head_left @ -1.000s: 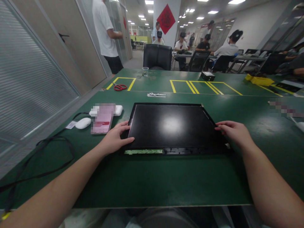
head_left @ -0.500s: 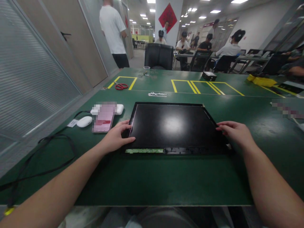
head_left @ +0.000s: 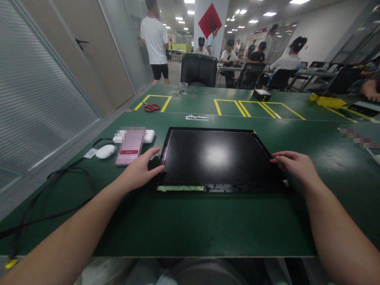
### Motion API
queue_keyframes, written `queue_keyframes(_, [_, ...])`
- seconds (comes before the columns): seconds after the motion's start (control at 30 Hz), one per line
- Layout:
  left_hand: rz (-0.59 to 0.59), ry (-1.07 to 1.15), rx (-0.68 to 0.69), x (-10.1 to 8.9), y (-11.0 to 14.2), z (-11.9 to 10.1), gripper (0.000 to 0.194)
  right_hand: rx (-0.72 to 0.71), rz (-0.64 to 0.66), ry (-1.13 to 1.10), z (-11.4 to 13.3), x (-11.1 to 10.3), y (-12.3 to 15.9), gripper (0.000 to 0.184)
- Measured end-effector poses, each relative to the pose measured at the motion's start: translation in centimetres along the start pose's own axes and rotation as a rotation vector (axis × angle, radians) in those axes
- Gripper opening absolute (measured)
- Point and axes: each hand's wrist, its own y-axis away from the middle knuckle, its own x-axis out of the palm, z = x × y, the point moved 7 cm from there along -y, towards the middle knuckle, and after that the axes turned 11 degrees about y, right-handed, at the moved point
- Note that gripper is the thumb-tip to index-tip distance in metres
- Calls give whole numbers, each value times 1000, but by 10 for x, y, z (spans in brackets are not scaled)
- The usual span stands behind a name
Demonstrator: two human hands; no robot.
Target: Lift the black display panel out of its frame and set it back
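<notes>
A black LCD screen panel point(head_left: 204, 158) lies flat, glossy face up, on the green table in front of me. A narrow green circuit board point(head_left: 180, 189) runs along the left part of its near edge. Beside the panel's left edge is my left hand point(head_left: 139, 168), thumb and fingers apart. Its thumb tip reaches the frame, though I cannot tell whether it touches. At the right edge, my right hand point(head_left: 297, 166) pinches the frame between thumb and fingers; the fingertips are partly hidden.
Left of the panel lie a phone point(head_left: 128, 152), a white mouse-shaped object point(head_left: 105, 151) and black cables point(head_left: 86, 170). Farther back are red-handled scissors point(head_left: 152, 107), small white strips point(head_left: 196, 117), a clear cup point(head_left: 183, 88) and a black box point(head_left: 261, 95). People sit and walk beyond.
My left hand has moved slightly left, its fingers spreading and coming off the panel's edge. The right hand and panel have stayed put. A person in the background has walked right.
</notes>
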Motion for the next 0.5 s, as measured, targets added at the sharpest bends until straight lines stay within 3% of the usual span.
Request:
queue_keyframes(0.2, [128, -14, 110, 8, 3, 1, 109, -32, 9, -28, -3, 2, -2, 21])
queue_keyframes(0.5, [147, -89, 169, 8, 0, 15, 106, -14, 21, -104, 0, 3, 0, 19])
